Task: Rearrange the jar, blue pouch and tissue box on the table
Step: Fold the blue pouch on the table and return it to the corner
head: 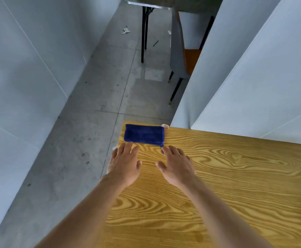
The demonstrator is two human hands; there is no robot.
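The pouch [144,134], a flat blue rectangle, lies at the far left corner of the wooden table [217,176], its long side running along the far edge and its left end close to the left edge. A short blue cord or tab hangs from its near right corner, and a small pale tab [165,126] shows just past its far right corner, at the rim. Both hands reach toward the pouch from the near side, palms down, fingers spread and holding nothing. The left hand [123,164] is over the table's left edge, its fingertips [130,145] at the near left corner of the pouch; whether they touch the cloth or only meet it in line of sight cannot be told. The right hand [176,167] is flat above the wood just near of the pouch's right end, its fingertips [165,149] beside the blue cord, with a strip of bare wood between that hand and the pouch body. The two thumbs point toward each other, apart. Neither the jar nor the tissue box is in view. Beyond the pouch lies grey tiled floor [110,97], white panels [253,77] on both sides, and a chair [182,56] further back.
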